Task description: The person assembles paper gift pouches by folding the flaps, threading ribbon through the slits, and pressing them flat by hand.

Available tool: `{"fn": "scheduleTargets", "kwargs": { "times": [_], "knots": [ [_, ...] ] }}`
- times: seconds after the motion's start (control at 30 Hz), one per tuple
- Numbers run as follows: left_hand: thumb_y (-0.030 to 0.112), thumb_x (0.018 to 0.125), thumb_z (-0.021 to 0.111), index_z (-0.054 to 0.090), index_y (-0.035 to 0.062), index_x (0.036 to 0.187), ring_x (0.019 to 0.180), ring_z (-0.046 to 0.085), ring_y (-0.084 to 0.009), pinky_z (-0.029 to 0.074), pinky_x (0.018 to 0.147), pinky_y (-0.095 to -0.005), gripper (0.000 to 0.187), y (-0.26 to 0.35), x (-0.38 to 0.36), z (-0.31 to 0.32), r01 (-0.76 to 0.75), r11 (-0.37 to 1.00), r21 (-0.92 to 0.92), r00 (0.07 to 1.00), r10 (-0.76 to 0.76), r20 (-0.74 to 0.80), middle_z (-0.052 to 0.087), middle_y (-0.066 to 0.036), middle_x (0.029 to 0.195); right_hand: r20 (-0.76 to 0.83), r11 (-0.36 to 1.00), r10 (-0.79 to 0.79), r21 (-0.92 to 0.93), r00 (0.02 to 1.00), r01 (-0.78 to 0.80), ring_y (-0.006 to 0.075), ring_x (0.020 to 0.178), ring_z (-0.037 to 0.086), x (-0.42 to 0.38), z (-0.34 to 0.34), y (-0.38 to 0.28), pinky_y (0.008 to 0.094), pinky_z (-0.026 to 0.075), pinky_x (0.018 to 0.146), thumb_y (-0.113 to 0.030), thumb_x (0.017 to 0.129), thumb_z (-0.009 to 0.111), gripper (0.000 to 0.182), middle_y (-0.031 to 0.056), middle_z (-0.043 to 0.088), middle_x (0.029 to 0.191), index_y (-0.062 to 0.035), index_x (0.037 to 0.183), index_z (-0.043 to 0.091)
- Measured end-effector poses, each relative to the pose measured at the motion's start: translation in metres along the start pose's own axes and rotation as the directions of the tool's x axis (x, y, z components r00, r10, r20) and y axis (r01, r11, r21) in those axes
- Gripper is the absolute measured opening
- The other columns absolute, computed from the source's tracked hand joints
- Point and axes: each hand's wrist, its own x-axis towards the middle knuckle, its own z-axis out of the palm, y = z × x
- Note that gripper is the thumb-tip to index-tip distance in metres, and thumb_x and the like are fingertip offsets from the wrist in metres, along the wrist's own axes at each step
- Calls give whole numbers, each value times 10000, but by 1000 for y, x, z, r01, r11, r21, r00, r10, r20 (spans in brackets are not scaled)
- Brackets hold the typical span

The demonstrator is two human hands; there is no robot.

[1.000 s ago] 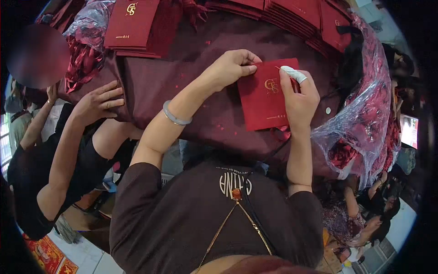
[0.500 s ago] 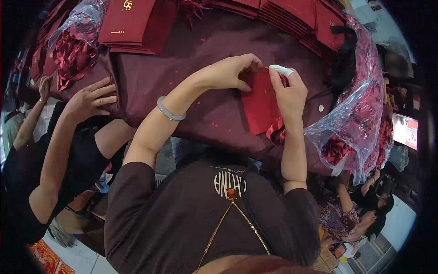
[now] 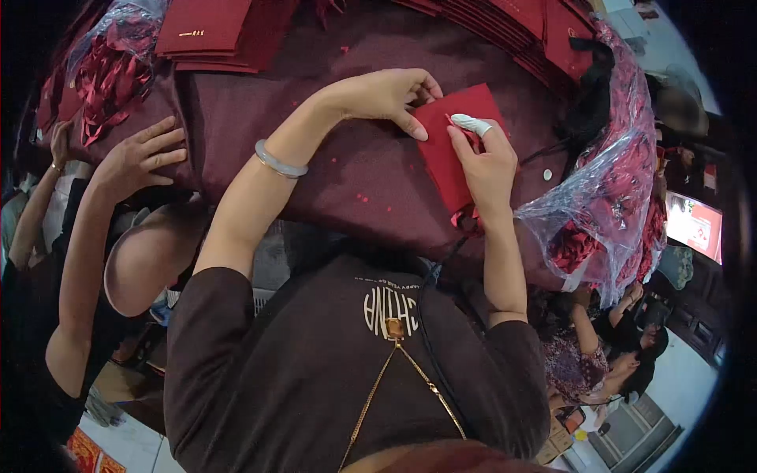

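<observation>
A flat red paper envelope [image 3: 453,158] lies at a slant on the dark red cloth in front of me. My left hand [image 3: 398,98] grips its left edge, thumb on the face and fingers curled at the side. Over the upper part, my right hand [image 3: 486,162] pinches a thin red ribbon [image 3: 449,119] between thumb and a forefinger wrapped in a white finger cover [image 3: 471,124]. A loop of ribbon [image 3: 465,220] hangs out at the envelope's lower end, partly behind my right wrist.
Red folders stand stacked at the back left [image 3: 213,31] and the back right [image 3: 505,31]. Plastic bags of red ribbons sit on the right [image 3: 579,244] and left [image 3: 114,75]. A co-worker's hand [image 3: 146,158] rests on the cloth to my left. A small white disc [image 3: 547,175] lies near the right bag.
The envelope's top has come out from under my left hand and shows more fully. My right hand has moved slightly left and down, and the ribbon end stands out over the envelope's face.
</observation>
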Motion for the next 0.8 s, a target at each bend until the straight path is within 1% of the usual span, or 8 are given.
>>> {"fn": "scheduleTargets", "kwargs": {
  "times": [0.07,0.13,0.27,0.37,0.43,0.57,0.63,0.8],
  "knots": [
    [5,658,784,460,-19,1176,1001,525,-152,453,861,-268,612,-4,1,-2,-6,999,-40,999,7,41,556,-67,1060,5,998,63,-19,998,-63,200,706,601,-2,-1,-2,292,451,621,-87,772,688,155,93,629,845,-18,910,668],
    [-16,668,767,448,-21,1204,1044,518,-159,449,894,-287,624,-5,1,-4,-52,994,-93,990,64,126,546,-74,1106,-3,999,50,-11,999,-50,198,696,595,-3,1,2,291,449,615,-88,772,689,158,91,629,843,-19,913,668],
    [-1,667,772,454,-17,1187,1048,507,-144,438,908,-296,609,0,0,-4,-52,997,-55,989,59,138,547,-60,1095,1,995,97,-11,995,-97,200,691,595,-4,-1,-4,294,450,611,-88,774,688,163,91,630,843,-22,922,668],
    [27,676,776,500,-16,1122,1033,506,-132,434,904,-289,527,2,-1,-7,-36,999,39,991,30,132,545,-43,1077,-42,998,54,21,998,-53,199,701,601,-5,1,-1,293,450,613,-86,776,686,156,91,631,842,-25,919,672],
    [50,681,782,541,-14,1050,1004,514,-129,434,890,-273,445,9,-5,-6,65,984,166,997,-72,38,543,-33,1056,-38,997,77,17,996,-76,202,706,605,-7,0,-3,295,453,616,-84,777,684,147,91,631,840,-24,911,674],
    [57,688,781,561,-15,1047,972,528,-134,442,872,-265,427,2,-2,-6,19,985,169,1000,-22,13,551,-25,1017,-20,995,98,-5,995,-98,207,710,612,-6,-3,-9,298,457,616,-88,778,683,132,91,631,833,-21,892,676],
    [55,690,778,561,-14,1081,978,532,-143,440,879,-268,452,2,-2,-5,21,1000,14,999,-21,39,565,-28,1005,-37,999,51,-2,998,-51,208,703,611,-4,-1,-6,298,456,609,-91,779,682,133,91,630,830,-22,892,676],
    [24,693,764,571,-13,1078,990,529,-142,435,888,-270,432,17,-6,1,114,985,-130,993,-115,-3,576,-35,1020,-55,999,-37,-35,998,35,201,661,595,1,-1,-8,298,448,579,-100,778,682,130,86,625,818,-27,886,675]
  ]
}}
